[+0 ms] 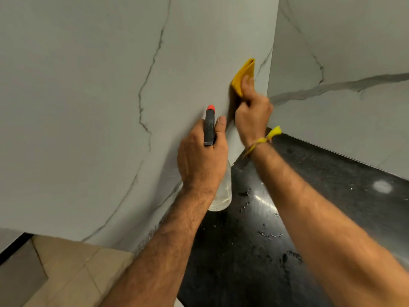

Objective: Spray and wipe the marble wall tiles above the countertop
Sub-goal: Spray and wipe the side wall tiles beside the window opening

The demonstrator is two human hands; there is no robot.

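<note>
White marble wall tiles (pixel 99 96) with grey veins fill the left and centre, meeting a second marble wall (pixel 343 52) in a corner at the right. My left hand (pixel 200 158) grips a clear spray bottle (pixel 222 193) by its black head with a red nozzle (pixel 210 107), pointing up close to the wall. My right hand (pixel 252 114) holds a folded yellow cloth (pixel 242 76) against the left wall near the corner, just above the bottle. A yellow thread is tied around my right wrist.
A black speckled countertop (pixel 254 251) lies below the corner, with scattered water drops and a glare spot. Beige floor tiles (pixel 73 273) show at the lower left, past the end of the left wall.
</note>
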